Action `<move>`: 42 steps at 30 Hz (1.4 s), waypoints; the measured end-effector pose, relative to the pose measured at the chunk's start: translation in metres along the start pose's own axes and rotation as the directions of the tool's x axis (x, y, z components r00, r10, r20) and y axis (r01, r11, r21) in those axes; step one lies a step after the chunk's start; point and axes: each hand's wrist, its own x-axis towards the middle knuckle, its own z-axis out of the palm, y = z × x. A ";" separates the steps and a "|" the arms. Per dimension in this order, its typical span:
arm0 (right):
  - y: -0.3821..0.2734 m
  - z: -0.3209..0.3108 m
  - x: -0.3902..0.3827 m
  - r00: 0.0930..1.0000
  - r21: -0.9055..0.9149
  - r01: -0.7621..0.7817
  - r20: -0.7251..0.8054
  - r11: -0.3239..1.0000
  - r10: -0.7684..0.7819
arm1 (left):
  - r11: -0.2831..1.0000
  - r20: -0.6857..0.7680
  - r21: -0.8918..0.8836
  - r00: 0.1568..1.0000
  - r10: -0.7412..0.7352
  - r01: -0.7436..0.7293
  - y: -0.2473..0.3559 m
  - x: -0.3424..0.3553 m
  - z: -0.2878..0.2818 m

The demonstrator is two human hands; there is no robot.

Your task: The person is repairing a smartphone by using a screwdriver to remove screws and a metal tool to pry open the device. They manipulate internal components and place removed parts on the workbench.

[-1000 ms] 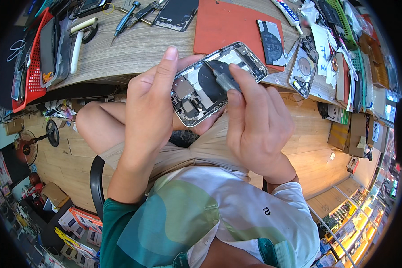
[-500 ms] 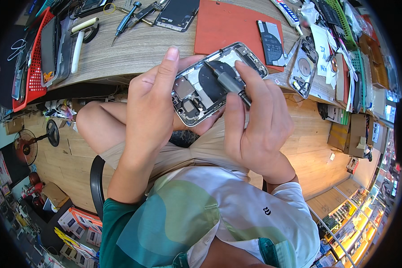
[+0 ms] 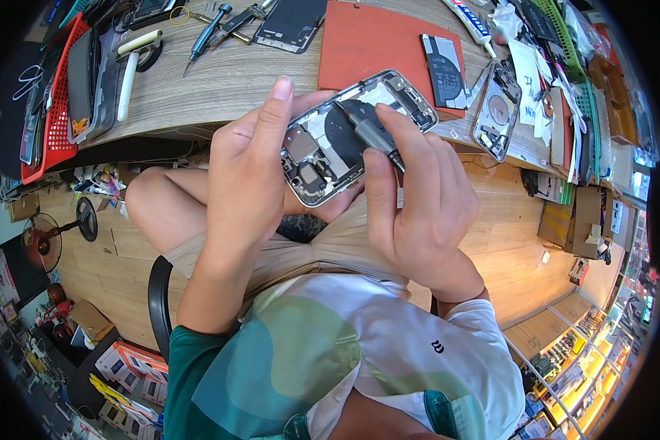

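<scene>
An opened phone housing (image 3: 339, 139) is held up over my lap, its inside facing up, with a round black patch in the middle. My left hand (image 3: 246, 154) grips its left end, thumb sticking up and the other fingers mostly hidden behind. A dark grey pen-shaped tool (image 3: 375, 132) with a narrow tip is pinched between the thumb and index finger of my right hand (image 3: 429, 187). The tool slants across the housing, its tip over the upper part of the black patch. Whether the tip touches cannot be made out.
Beyond the phone, a black battery (image 3: 444, 70) lies on a red-brown mat (image 3: 367, 37). Another opened phone housing (image 3: 497, 110) rests at the table edge. A screwdriver (image 3: 207, 40), a screen panel (image 3: 290, 26), a white-handled roller (image 3: 128, 84) and a red basket (image 3: 57, 125) are also on the table.
My right hand and the tool have shifted slightly left and up over the housing. My left hand keeps its grip, with the housing almost unmoved.
</scene>
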 end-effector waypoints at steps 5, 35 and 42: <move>0.000 -0.013 -0.008 0.996 0.096 -0.081 0.045 0.992 0.077 | 0.995 0.047 -0.097 0.998 -0.028 0.033 0.000 0.000 -0.003; 0.012 -0.025 -0.043 0.649 0.672 -0.741 0.714 0.003 0.262 | 0.972 0.452 0.226 0.890 -0.055 -0.055 0.013 -0.028 -0.065; -0.007 -0.002 -0.046 0.595 0.575 -0.798 0.703 0.182 0.389 | 0.946 0.463 0.313 0.883 -0.075 -0.084 0.006 -0.029 -0.070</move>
